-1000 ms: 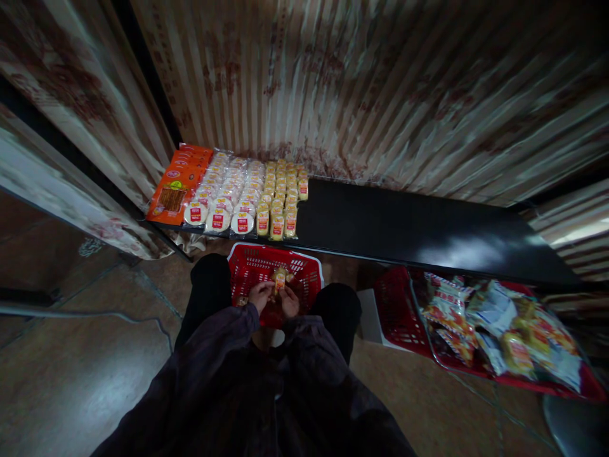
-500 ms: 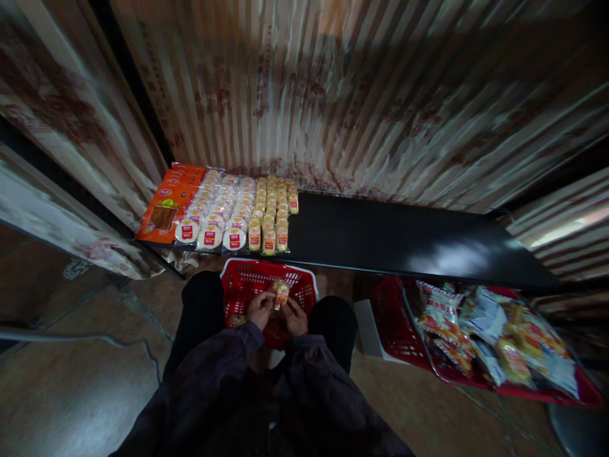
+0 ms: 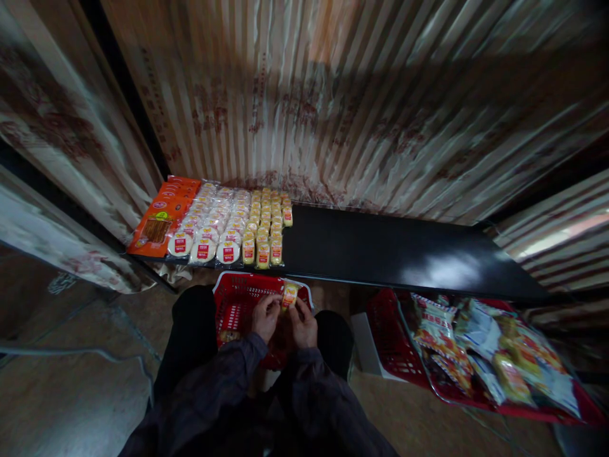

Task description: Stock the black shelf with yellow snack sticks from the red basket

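Over the red basket (image 3: 238, 285) between my knees, a small yellow wrapped snack cake (image 3: 290, 295) with a red and white label is held up. My right hand (image 3: 303, 325) grips its lower right side between thumb and fingers. My left hand (image 3: 266, 319) pinches at its left edge with bent fingers. Another wrapped snack cake (image 3: 229, 335) lies low at the basket's left side. Just beyond the basket, rows of similar yellow snack cakes (image 3: 262, 254) stand on a black shelf (image 3: 352, 251).
Left of the yellow rows are round white packaged cakes (image 3: 204, 249) and orange snack bags (image 3: 162, 219). At the right, a second red basket (image 3: 404, 355) holds several bagged snacks, with a white box (image 3: 368, 346) beside it. A striped curtain (image 3: 304, 127) hangs behind the shelf.
The snack cake has risen and shifted slightly right, toward the basket's far rim, its label now facing me more fully. My hands have moved a little farther apart. The view has tilted slightly.
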`<state>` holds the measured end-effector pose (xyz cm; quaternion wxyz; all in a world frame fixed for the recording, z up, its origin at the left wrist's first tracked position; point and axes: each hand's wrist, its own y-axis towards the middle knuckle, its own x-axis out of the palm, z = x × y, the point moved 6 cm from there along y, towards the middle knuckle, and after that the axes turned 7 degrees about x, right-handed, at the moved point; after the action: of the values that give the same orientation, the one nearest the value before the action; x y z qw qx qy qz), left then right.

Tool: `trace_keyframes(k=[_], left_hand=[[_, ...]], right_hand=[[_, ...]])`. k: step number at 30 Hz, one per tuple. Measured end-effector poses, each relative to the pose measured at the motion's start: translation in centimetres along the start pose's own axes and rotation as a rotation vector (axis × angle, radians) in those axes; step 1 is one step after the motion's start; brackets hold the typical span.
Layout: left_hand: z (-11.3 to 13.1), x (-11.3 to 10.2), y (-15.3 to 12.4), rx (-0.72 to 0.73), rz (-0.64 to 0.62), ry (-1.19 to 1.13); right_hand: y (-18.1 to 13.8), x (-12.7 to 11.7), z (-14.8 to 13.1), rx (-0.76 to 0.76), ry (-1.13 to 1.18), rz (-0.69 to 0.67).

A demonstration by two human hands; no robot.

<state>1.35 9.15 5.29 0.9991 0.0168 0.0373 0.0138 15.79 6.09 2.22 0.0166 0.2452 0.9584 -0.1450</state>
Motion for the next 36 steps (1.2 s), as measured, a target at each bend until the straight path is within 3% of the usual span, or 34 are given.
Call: trace_keyframes(k=[11, 24, 36], left_hand=[[3.8, 2.2, 3.3, 0.071, 0.033, -0.031], [4.8, 4.1, 7.0, 0.100, 0.073, 0.087], [5.9, 6.3, 8.5, 0.166, -0.029, 0.310]], right_hand=[[3.3, -0.6, -5.8, -0.165, -0.117, 0.052], [7.9, 0.0, -7.9, -0.216, -0.174, 0.055], [11.7, 1.4, -9.2, -0.301, -0.287, 0.038]])
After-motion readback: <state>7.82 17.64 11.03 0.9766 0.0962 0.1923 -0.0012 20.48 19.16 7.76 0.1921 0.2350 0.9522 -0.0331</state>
